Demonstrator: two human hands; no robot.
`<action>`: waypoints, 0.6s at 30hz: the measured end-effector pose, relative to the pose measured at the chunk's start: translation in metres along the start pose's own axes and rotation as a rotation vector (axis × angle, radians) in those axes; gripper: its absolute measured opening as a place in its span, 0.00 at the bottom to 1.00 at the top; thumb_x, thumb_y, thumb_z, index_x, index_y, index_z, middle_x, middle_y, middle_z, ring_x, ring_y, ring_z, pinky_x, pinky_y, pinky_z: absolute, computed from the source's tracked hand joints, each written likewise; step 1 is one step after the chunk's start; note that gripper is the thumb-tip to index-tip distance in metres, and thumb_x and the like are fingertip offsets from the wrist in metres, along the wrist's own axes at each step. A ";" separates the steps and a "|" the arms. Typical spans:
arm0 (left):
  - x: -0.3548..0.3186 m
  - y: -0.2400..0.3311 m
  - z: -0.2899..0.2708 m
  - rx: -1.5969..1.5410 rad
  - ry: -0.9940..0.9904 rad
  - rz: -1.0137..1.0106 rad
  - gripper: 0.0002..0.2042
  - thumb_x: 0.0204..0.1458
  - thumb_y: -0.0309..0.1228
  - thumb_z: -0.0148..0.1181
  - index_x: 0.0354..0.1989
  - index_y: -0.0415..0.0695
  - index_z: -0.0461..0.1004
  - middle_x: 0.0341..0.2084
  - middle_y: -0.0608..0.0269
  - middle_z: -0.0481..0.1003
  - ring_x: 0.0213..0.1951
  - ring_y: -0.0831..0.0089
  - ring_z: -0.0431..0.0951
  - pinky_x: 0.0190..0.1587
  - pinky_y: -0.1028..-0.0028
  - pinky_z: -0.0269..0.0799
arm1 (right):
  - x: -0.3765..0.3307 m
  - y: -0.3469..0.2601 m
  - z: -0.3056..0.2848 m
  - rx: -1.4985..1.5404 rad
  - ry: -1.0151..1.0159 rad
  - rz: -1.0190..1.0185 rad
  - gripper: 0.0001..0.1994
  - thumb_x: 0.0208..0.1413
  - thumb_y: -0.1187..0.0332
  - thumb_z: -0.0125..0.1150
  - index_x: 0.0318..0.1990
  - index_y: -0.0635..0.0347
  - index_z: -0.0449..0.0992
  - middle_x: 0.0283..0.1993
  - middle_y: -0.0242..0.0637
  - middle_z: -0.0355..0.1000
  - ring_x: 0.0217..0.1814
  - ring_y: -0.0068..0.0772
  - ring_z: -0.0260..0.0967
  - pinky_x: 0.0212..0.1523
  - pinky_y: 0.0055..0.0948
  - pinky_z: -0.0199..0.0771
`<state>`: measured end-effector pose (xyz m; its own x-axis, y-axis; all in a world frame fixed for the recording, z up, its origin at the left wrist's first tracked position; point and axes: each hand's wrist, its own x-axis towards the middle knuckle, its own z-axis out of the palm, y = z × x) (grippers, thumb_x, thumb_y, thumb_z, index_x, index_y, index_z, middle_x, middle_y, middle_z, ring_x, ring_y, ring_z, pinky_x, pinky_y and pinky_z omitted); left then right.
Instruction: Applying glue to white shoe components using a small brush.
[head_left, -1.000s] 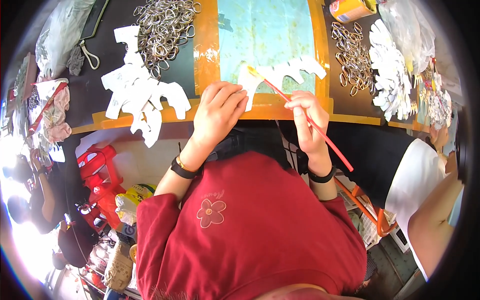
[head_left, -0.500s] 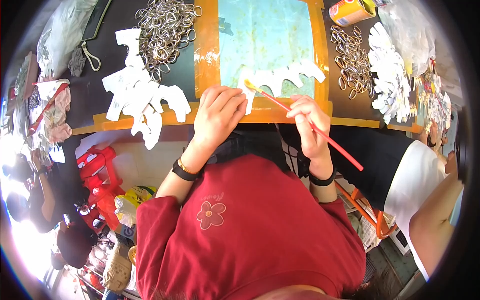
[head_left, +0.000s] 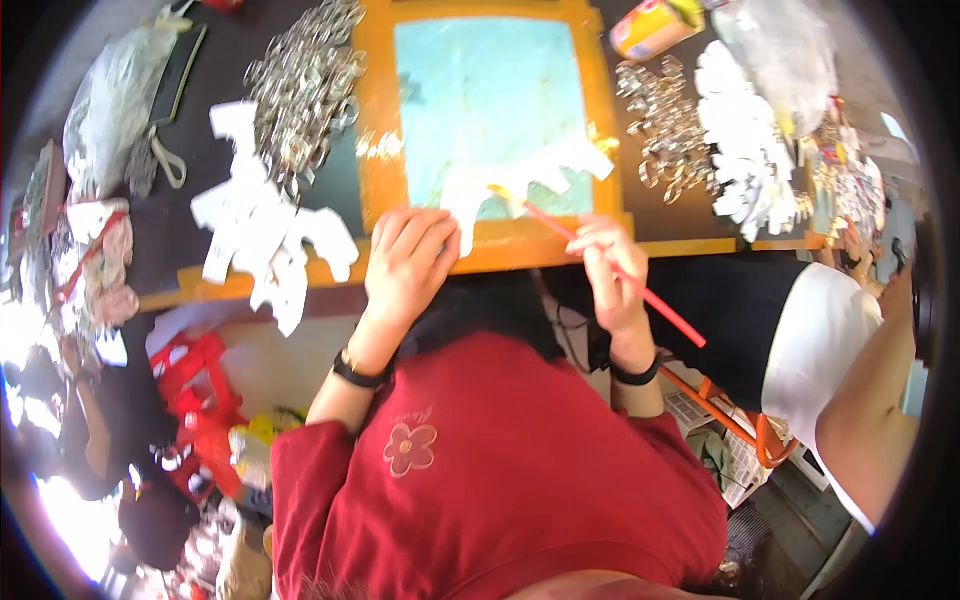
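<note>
A red-handled paintbrush (head_left: 670, 318) is pinched in my right hand (head_left: 612, 272), its bristles lying on a white scalloped cut-out piece (head_left: 463, 200). That piece lies along the near edge of a pale blue sheet (head_left: 490, 95) framed in orange-brown tape. My left hand (head_left: 410, 262) bends over the piece's left end, fingers close together and thumb hidden. More white cut-outs (head_left: 240, 205) lie piled to the left, partly overhanging the table edge.
Metal rings (head_left: 305, 95) are heaped at the back left, with more rings (head_left: 668, 135) on the right. Beside those are a stack of white pieces (head_left: 745, 150), an orange-yellow can (head_left: 655, 30) and a clear plastic bag (head_left: 785, 60). Another person's arm (head_left: 868, 430) shows at right.
The brush tip has moved right along the white piece, away from its left end. My left hand stays by that end. The whole view has shifted and is slightly blurred.
</note>
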<state>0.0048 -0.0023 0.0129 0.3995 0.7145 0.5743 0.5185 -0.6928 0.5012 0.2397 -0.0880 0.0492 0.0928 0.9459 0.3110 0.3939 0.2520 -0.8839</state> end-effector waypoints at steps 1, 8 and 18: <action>-0.001 -0.001 0.001 0.009 -0.021 -0.007 0.09 0.40 0.21 0.68 0.32 0.41 0.78 0.33 0.63 0.78 0.37 0.62 0.76 0.44 0.65 0.70 | 0.000 0.001 -0.004 0.005 0.045 0.025 0.04 0.58 0.77 0.51 0.34 0.65 0.73 0.33 0.42 0.71 0.40 0.40 0.70 0.52 0.37 0.68; -0.013 0.000 0.001 0.062 -0.035 -0.005 0.08 0.42 0.20 0.67 0.31 0.42 0.78 0.34 0.63 0.78 0.38 0.64 0.76 0.44 0.66 0.70 | 0.032 0.002 -0.067 0.144 0.490 -0.003 0.06 0.67 0.71 0.47 0.43 0.65 0.67 0.38 0.41 0.73 0.41 0.25 0.69 0.48 0.26 0.69; -0.010 0.000 0.004 0.080 -0.041 0.014 0.08 0.42 0.21 0.68 0.31 0.42 0.78 0.34 0.64 0.78 0.39 0.63 0.76 0.44 0.65 0.69 | 0.140 -0.006 -0.137 -0.335 0.742 -0.176 0.10 0.68 0.68 0.46 0.38 0.65 0.70 0.32 0.35 0.73 0.35 0.21 0.66 0.42 0.23 0.67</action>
<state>0.0040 -0.0094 0.0046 0.4366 0.7095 0.5532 0.5707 -0.6938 0.4393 0.3753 0.0154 0.1457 0.5366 0.4884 0.6882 0.6997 0.1984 -0.6863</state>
